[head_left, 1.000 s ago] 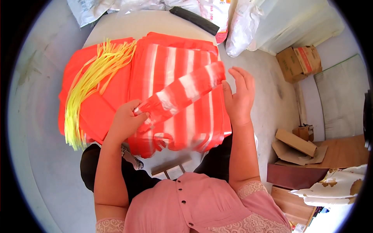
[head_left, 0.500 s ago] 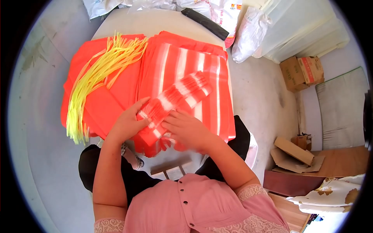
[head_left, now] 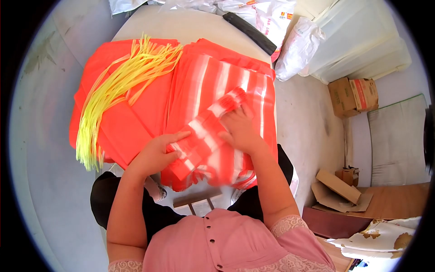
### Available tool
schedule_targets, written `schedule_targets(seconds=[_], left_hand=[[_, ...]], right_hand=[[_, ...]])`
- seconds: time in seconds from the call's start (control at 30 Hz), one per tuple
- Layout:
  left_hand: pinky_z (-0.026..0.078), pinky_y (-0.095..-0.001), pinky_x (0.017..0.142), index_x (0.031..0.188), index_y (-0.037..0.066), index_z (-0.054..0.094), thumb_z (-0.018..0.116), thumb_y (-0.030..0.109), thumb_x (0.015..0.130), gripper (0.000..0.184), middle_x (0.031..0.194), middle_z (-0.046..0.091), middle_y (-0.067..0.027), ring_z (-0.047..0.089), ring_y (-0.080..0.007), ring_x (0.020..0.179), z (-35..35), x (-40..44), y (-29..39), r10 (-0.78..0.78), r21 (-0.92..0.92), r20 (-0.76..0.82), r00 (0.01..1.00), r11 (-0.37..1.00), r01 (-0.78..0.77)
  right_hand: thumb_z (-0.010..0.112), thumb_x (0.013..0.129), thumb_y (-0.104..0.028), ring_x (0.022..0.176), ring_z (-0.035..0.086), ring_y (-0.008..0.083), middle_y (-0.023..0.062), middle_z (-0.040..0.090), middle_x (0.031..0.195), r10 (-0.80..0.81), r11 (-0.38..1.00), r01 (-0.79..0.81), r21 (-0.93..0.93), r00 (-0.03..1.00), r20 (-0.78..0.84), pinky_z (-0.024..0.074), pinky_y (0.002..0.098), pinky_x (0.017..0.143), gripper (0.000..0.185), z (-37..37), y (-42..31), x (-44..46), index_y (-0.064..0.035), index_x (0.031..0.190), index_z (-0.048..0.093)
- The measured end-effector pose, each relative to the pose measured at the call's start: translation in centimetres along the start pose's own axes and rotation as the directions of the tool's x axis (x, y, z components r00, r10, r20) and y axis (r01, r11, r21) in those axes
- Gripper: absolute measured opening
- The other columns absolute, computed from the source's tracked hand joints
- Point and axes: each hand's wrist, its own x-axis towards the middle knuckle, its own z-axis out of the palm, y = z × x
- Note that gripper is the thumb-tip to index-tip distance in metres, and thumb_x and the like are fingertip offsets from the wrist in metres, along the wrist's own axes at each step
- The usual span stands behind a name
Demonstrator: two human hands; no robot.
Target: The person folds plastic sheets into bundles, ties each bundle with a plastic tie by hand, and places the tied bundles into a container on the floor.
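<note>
A pleated, folded bundle of red-and-white striped plastic sheet (head_left: 199,129) lies slantwise on a stack of similar striped sheets (head_left: 256,97). My left hand (head_left: 156,154) grips the near end of this bundle, thumb and fingers at its edge. Farther up, my right hand (head_left: 240,131) rests on the bundle's right side with the fingers stretched and slightly apart; its fingertips are a little blurred. Left of the striped stack are plain orange-red folded sheets (head_left: 140,109). A bunch of yellow ribbon strips (head_left: 108,95) lies across them.
Everything rests on a pale table (head_left: 181,25). A black roll (head_left: 249,32) lies at its far right edge near white sacks (head_left: 301,47). Cardboard boxes (head_left: 353,95) stand on the floor at right. A wooden stool or bar (head_left: 197,198) shows under the table.
My right hand has slid up and right along the bundle, from near my left hand to its far part. The pleats look flatter. The view has shifted slightly.
</note>
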Motion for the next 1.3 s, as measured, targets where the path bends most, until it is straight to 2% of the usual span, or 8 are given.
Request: schedule_targets(seconds=[0.1, 0.2, 0.33, 0.5, 0.6, 0.8, 1.13, 1.3], left_hand=[[0.051, -0.0308, 0.104, 0.151, 0.012, 0.061, 0.067, -0.001, 0.093, 0.06, 0.135, 0.07, -0.0115, 0.066, -0.0175, 0.118, 0.0, 0.0, 0.2, -0.029, 0.003, 0.005, 1.0, 1.0, 0.029], [0.051, -0.0309, 0.104, 0.151, 0.012, 0.061, 0.067, -0.001, 0.093, 0.06, 0.134, 0.07, -0.0119, 0.066, -0.0176, 0.117, 0.1, -0.1, 0.2, -0.028, 0.014, -0.01, 1.0, 1.0, 0.028], [0.052, -0.0311, 0.104, 0.15, 0.01, 0.061, 0.066, -0.002, 0.092, 0.06, 0.133, 0.07, -0.0118, 0.066, -0.0169, 0.116, 0.4, 0.0, -0.9, 0.056, 0.047, -0.034, 0.998, 0.997, -0.054], [0.051, -0.0315, 0.104, 0.15, 0.009, 0.061, 0.07, 0.0, 0.09, 0.061, 0.133, 0.07, -0.0115, 0.066, -0.0171, 0.116, 1.1, -0.7, -0.1, 0.029, 0.02, -0.068, 0.997, 0.999, -0.028], [0.051, -0.0335, 0.105, 0.149, 0.007, 0.061, 0.072, 0.002, 0.088, 0.062, 0.135, 0.07, -0.014, 0.067, -0.0212, 0.118, 2.3, -1.4, -0.1, 0.095, 0.106, -0.139, 0.986, 0.991, -0.081], [0.05, -0.0365, 0.107, 0.148, 0.005, 0.06, 0.073, 0.005, 0.088, 0.062, 0.136, 0.069, -0.0216, 0.067, -0.0319, 0.125, 3.6, -1.2, -1.5, 0.059, 0.226, -0.182, 0.982, 0.974, -0.016], [0.051, -0.039, 0.104, 0.15, 0.008, 0.059, 0.076, 0.009, 0.087, 0.065, 0.131, 0.069, -0.026, 0.067, -0.0362, 0.121, 3.9, -1.1, -1.9, 0.138, 0.29, -0.225, 0.964, 0.955, -0.069], [0.051, -0.0379, 0.104, 0.151, 0.01, 0.059, 0.076, 0.009, 0.087, 0.066, 0.131, 0.069, -0.0253, 0.068, -0.0341, 0.121, 3.8, -1.1, -1.8, 0.127, 0.258, -0.221, 0.967, 0.964, -0.068]], right_hand=[[0.071, 0.094, -0.035, 0.131, 0.054, 0.0385, 0.0161, 0.065, 0.132, 0.386, 0.922, -0.386, -0.008, 0.922, -0.03, 0.0339, 0.0489, 0.121, 0.046, -0.6, 2.1, -0.2, -0.0042, 0.127, 0.069], [0.07, 0.097, -0.032, 0.129, 0.057, 0.0377, 0.0171, 0.064, 0.135, 0.509, 0.851, -0.525, 0.009, 0.821, -0.259, 0.0449, 0.0439, 0.113, 0.047, -2.0, 1.9, -2.0, -0.0034, 0.134, 0.065], [0.069, 0.099, -0.028, 0.125, 0.061, 0.0366, 0.0212, 0.062, 0.139, 0.739, 0.512, -0.777, 0.367, 0.616, 0.273, 0.0524, 0.041, 0.102, 0.052, -6.4, -3.4, -2.1, -0.0018, 0.143, 0.06], [0.067, 0.101, -0.026, 0.138, 0.054, 0.0397, 0.0259, 0.054, 0.151, 0.582, 0.599, -0.493, 0.631, 0.809, 0.079, 0.0486, 0.0437, 0.111, 0.061, -2.0, -4.5, -2.9, -0.0013, 0.154, 0.049], [0.069, 0.099, -0.027, 0.15, 0.042, 0.0386, 0.0247, 0.045, 0.161, 0.531, 0.817, -0.455, 0.354, 0.832, -0.158, 0.0399, 0.0462, 0.121, 0.064, -2.1, -6.0, -0.9, -0.0021, 0.155, 0.048], [0.069, 0.096, -0.046, 0.158, 0.03, 0.0397, 0.0184, 0.038, 0.168, -0.19, 0.962, 0.179, 0.205, 0.981, 0.036, 0.0222, 0.0535, 0.13, 0.077, 0.2, -10.5, 1.7, -0.0053, 0.157, 0.047], [0.065, 0.099, -0.043, 0.159, 0.025, 0.0407, 0.0222, 0.035, 0.168, 0.196, 0.98, -0.197, -0.024, 0.979, -0.058, 0.0203, 0.0576, 0.127, 0.069, 2.6, -1.8, 3.6, -0.0064, 0.156, 0.048], [0.063, 0.103, -0.026, 0.151, 0.041, 0.0346, 0.0264, 0.026, 0.17, 0.615, 0.729, -0.499, 0.469, 0.778, -0.128, 0.0396, 0.0475, 0.117, 0.067, 2.7, -0.1, 2.7, -0.0036, 0.161, 0.038]])
